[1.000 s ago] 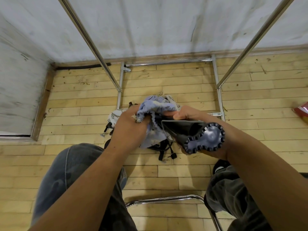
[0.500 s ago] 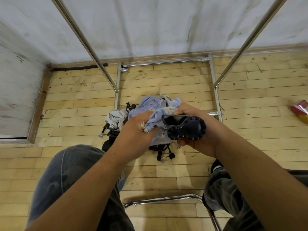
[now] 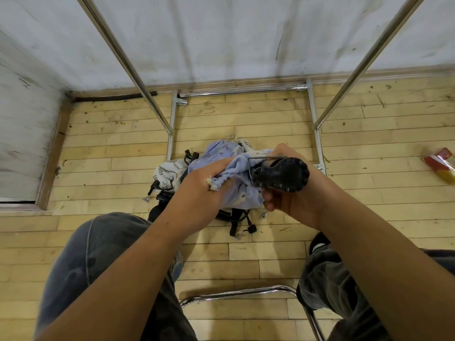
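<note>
Pale-blue drawstring cloth bag (image 3: 242,168) hangs just above the white leaf-print backpack (image 3: 167,173), its gathered mouth gripped by the left hand (image 3: 202,183). The right hand (image 3: 288,205) clasps a black stud-soled shoe (image 3: 280,174) at the bag's opening. A scuffed yellow wooden plank floor (image 3: 246,254) lies under the backpack, with a chrome tube frame (image 3: 172,119) and a stained white wall (image 3: 221,33) beyond it.

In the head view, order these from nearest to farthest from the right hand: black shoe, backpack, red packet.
1. Black shoe, gripped in the right hand.
2. Backpack, on the floor beneath, slightly left.
3. Red packet, on the floor, far right.
</note>
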A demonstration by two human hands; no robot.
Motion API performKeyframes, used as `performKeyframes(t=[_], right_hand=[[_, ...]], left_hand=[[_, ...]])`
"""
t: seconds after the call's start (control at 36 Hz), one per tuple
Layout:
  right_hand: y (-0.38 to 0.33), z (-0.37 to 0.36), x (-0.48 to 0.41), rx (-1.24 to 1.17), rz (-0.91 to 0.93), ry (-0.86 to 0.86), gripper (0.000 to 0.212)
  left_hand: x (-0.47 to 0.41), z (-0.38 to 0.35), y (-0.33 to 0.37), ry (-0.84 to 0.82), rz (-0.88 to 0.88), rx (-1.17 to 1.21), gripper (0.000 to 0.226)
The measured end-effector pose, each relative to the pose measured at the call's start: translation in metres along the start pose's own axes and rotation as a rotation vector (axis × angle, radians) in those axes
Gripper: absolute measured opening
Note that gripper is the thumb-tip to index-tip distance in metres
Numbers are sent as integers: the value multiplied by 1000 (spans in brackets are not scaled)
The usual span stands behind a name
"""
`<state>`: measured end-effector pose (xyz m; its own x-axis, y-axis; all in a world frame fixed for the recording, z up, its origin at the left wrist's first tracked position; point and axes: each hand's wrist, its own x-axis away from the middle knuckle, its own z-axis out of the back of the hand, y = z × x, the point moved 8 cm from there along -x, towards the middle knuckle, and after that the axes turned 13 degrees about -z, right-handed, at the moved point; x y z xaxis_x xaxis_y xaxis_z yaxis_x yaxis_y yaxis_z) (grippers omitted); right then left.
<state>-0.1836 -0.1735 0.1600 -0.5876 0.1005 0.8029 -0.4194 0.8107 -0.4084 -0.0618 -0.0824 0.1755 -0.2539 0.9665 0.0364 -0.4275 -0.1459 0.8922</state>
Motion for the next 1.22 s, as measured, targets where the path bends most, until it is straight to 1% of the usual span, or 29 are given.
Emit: performKeyframes(t=[0.06,0.17,0.28,0.44,0.58,0.72,0.78,0.83,0.92,0.94,1.03,1.11,1.22], right_hand=[[0,1,1,26,1,15,42],[2,1,2,75,2,42,25],[2,4,3,117,-2,91,25],[1,9,2,198,5,192,25],[1,13,0,223,15,239,35],[0,15,-3,285,31,259,31],[1,18,-4,368,45,295,38],[0,16,-1,431,58,318,49],[2,18,-3,413,45,324,61],[2,20,-3,394,34,328,60],[3,25,-5,328,-4,318,46],[2,26,-5,284,0,310,39],[2,27,-5,291,18,318,37]], left_hand=[[-1,1,1,18,-7,3,35],[-1,3,3,35,8,-32,48],[0,5,2,57,3,-36,46],[2,7,1,67,4,-70,52],[2,8,3,77,-13,-84,54],[3,7,-1,94,30,-40,61],[2,10,-2,114,41,-50,63],[1,11,-2,119,46,-63,62],[1,13,0,128,30,-100,58],[1,13,0,127,27,-107,56],[1,14,3,135,12,-97,49],[1,15,9,144,-9,-110,44],[0,14,10,120,-15,-131,50]])
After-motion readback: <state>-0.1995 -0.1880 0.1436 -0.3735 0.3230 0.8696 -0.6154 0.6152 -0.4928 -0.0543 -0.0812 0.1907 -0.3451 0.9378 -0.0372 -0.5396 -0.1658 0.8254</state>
